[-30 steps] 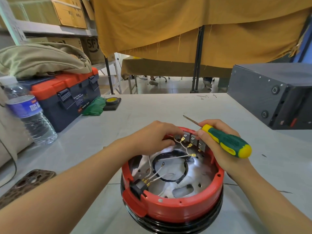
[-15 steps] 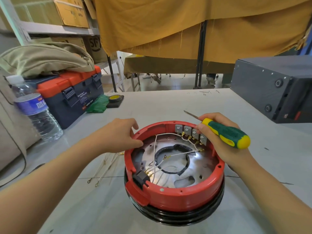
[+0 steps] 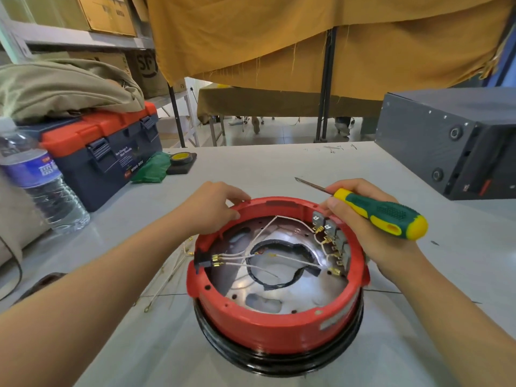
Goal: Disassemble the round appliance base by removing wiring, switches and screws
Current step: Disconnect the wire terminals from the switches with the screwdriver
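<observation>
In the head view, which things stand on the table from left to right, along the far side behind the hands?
Clear plastic water bottle with blue label → dark blue toolbox with orange lid → crumpled green cloth → roll of yellow tape on a black base → dark grey metal box.

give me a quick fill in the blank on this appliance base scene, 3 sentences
1. The right hand grips a screwdriver with a green and ____ handle.
2. The left hand rests on the ____ rim of the round base.
3. The water bottle stands on the table's ____ side.

Missing words: yellow; red; left
</observation>
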The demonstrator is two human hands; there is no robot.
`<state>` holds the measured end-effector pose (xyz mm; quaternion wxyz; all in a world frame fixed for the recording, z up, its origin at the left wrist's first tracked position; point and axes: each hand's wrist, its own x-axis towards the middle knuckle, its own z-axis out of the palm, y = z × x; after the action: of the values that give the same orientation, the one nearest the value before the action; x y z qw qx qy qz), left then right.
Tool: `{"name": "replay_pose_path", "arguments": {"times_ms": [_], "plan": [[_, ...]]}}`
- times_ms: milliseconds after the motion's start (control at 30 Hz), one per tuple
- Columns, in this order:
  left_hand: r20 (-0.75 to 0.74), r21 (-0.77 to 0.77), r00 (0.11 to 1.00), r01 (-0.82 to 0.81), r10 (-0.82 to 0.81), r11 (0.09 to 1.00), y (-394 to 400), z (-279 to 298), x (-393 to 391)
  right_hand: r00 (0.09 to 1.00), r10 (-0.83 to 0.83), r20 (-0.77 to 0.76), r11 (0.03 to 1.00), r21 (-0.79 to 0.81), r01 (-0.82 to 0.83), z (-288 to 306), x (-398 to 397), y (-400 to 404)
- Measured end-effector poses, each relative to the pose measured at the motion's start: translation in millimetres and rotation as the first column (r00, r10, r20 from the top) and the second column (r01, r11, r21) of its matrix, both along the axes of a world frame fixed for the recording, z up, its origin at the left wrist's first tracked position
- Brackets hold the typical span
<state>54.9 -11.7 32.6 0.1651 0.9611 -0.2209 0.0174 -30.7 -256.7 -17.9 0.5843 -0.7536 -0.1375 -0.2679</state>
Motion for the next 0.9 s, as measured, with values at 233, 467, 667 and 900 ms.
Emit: {"name": "replay_pose_path", "arguments": {"times_ms": [233, 467, 667, 900], "plan": [[-0.083, -0.263, 0.996, 0.020, -0.043, 0.965, -10.5, -5.7, 6.8, 1.000, 0.026, -0.012, 0.999, -0.024, -0.026, 0.9, -1.6, 0.8], [-0.165, 0.103, 0.979, -0.102, 0.118, 0.989, 27.3, 13.1, -6.5, 1.000, 0.006, -0.027, 0.999, -0.031, -0.007, 3.3, -5.9, 4.5], [-0.143, 0.057, 0.988, -0.058, 0.065, 0.997, 20.9, 13.4, -7.9, 0.995, 0.050, -0.087, 0.998, -0.036, -0.053, 14.4, -7.4, 7.3], [-0.067, -0.028, 0.994, 0.089, -0.090, 0.996, -8.4, 4.2, 0.3, 0.996, 0.049, -0.075, 0.984, 0.177, -0.035, 21.4, -9.1, 2.3]]}}
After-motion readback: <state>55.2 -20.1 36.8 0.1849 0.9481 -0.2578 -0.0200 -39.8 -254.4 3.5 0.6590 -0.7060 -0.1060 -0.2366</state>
